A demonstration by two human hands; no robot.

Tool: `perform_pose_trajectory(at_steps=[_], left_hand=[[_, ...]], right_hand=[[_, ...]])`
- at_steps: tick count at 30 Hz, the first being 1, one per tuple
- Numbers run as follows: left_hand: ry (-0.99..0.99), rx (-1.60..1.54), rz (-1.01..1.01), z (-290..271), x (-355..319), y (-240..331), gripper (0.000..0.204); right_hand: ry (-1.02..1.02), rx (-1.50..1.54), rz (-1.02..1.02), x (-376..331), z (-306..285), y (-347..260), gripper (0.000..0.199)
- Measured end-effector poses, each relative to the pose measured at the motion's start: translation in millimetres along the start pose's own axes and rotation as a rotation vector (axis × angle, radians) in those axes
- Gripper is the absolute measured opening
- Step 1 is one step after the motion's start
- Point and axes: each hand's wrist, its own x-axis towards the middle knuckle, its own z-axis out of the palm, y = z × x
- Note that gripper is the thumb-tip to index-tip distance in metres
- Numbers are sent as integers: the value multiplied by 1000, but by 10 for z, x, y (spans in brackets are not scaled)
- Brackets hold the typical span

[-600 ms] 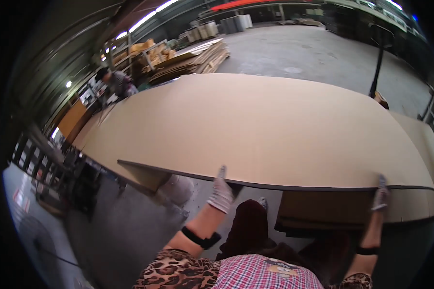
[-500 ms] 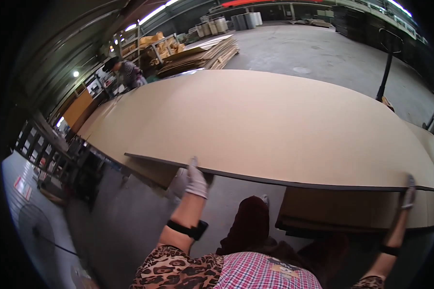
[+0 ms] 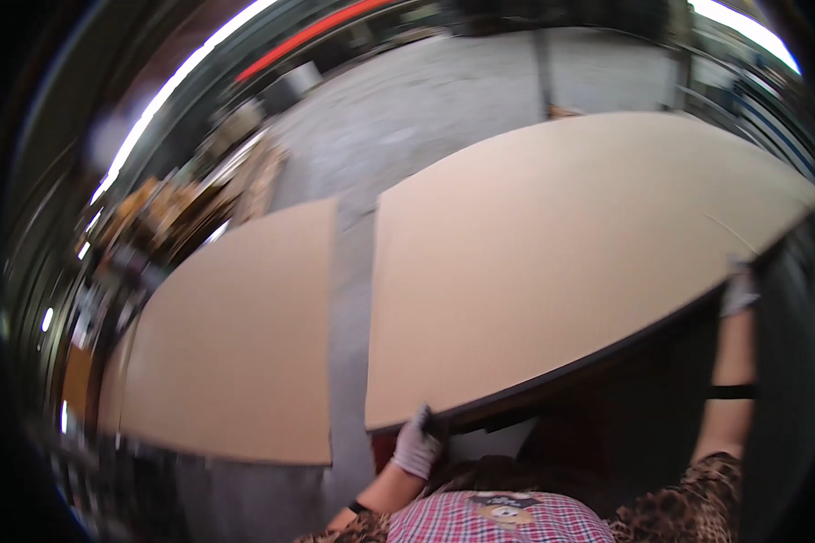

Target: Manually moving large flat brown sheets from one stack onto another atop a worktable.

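Observation:
A large tan cardboard sheet (image 3: 570, 262) with a dark near edge spans the middle and right. My left hand (image 3: 418, 445), in a pale glove, grips its near left corner, thumb on top and the other fingers hidden beneath. Farther along the same edge, toward the right, my gloved right hand (image 3: 740, 290) is closed on the rim, slightly blurred. How much of the sheet rests on the dark stack below cannot be made out. Another tan cardboard sheet (image 3: 235, 344) lies to the left, apart from the held one.
A strip of grey floor (image 3: 351, 308) shows between the two sheets. Stacked boards (image 3: 235, 195) stand at the far left, blurred. An upright dark pole (image 3: 543, 72) rises behind the held sheet, and metal railings (image 3: 724, 72) run at the far right.
The held sheet has moved right, off the left sheet it overlapped, and a gap now separates them. Both hands keep their grip. My view has turned to the right.

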Motion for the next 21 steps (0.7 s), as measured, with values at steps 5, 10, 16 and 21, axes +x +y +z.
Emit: perform_pose_trajectory(at_steps=[5, 10, 16, 21], left_hand=[[77, 89, -252, 482, 903, -1074, 14], [128, 33, -382, 146, 1285, -1509, 12], [135, -57, -551, -54, 1053, -1830, 13], [199, 23, -490, 85, 1031, -1813, 12]], right_hand=[[37, 254, 258, 50, -679, 1113, 25], [215, -89, 296, 578, -1429, 2008, 18], [49, -228, 269, 705, -1384, 1622, 42], [58, -315, 217, 711, -1198, 1775, 35]])
